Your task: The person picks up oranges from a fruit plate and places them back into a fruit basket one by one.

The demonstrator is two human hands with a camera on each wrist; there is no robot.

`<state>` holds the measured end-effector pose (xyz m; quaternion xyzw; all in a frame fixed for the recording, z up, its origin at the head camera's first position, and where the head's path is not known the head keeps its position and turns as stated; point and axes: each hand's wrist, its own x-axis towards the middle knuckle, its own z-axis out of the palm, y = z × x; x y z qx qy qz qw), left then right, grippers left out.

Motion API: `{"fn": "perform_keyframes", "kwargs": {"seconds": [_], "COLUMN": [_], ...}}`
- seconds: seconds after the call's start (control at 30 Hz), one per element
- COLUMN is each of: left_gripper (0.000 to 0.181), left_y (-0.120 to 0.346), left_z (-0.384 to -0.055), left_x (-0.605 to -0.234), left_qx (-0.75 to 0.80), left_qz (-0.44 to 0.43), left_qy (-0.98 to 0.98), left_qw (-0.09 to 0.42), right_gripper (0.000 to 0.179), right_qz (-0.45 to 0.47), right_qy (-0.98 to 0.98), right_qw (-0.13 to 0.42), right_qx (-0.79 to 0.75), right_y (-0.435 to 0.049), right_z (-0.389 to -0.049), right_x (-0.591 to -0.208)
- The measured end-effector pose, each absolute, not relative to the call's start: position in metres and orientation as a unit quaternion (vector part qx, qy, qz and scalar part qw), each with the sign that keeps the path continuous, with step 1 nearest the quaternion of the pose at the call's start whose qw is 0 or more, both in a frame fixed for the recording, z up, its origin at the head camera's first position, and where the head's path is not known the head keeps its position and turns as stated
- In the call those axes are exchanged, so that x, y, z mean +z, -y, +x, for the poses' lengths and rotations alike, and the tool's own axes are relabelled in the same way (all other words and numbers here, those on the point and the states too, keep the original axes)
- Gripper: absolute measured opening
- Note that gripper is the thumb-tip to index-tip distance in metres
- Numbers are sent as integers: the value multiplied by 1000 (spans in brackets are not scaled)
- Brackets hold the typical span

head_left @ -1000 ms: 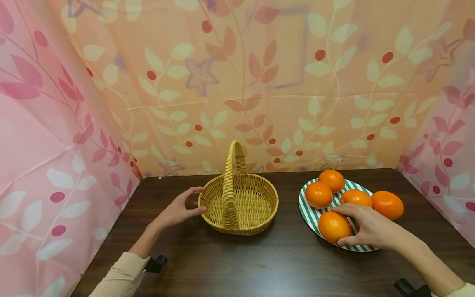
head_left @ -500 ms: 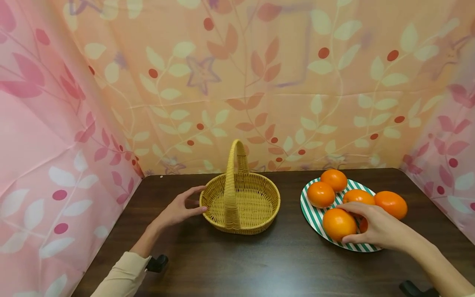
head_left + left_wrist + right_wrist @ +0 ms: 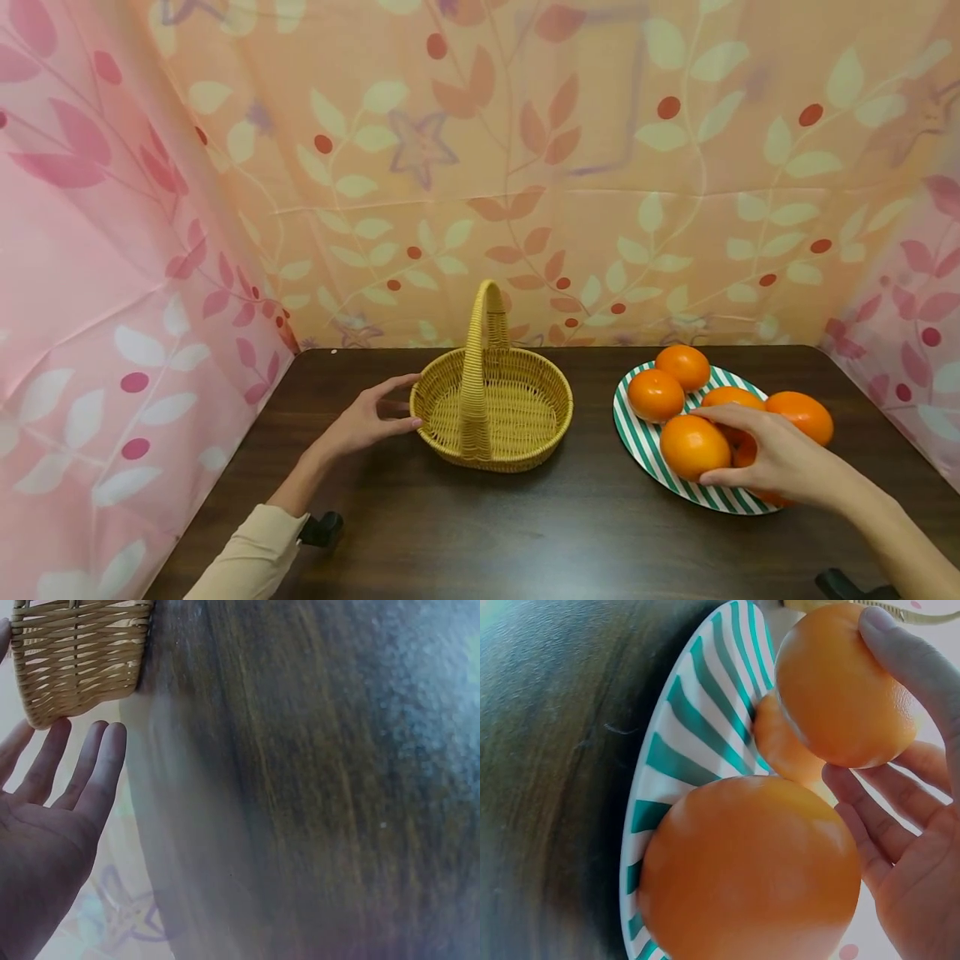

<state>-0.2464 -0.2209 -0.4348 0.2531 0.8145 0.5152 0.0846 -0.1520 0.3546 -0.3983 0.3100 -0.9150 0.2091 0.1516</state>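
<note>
On the right, my right hand [image 3: 787,458] grips an orange [image 3: 695,448] between thumb and fingers. In the right wrist view this orange [image 3: 847,690] is raised above the green-and-white striped plate [image 3: 686,712]. Beneath the hand lies a large orange [image 3: 750,870], mostly covered in the head view. More oranges [image 3: 656,396] sit on the plate [image 3: 637,454]. My left hand [image 3: 367,425] touches the left rim of a yellow wicker basket [image 3: 525,408] with extended fingers and thumb. The left wrist view has fingertips against the basket's woven wall [image 3: 82,660].
The dark wooden table [image 3: 525,533] carries basket and plate, with a gap between them. The basket's tall handle [image 3: 474,383] arches over its middle. One orange [image 3: 799,418] overhangs the plate's right edge. Patterned cloth [image 3: 570,208] hangs behind and at both sides.
The orange in my right hand has risen slightly, exposing more of the one under the hand. My left hand stays at the basket. The head view has shifted a little.
</note>
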Motion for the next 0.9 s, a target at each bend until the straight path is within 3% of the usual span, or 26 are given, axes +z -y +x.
{"fn": "perform_keyframes", "kwargs": {"seconds": [0.9], "left_gripper": [72], "left_y": [221], "left_z": [-246], "left_x": [-435], "left_qx": [499], "left_qz": [243], "left_qy": [-828], "left_qw": [78], "right_gripper": [74], "right_qz": [296], "right_qy": [914], "right_qw": [141], "right_qx": [240], "right_y": [-319], "right_z": [-172], "right_x": [-370]}}
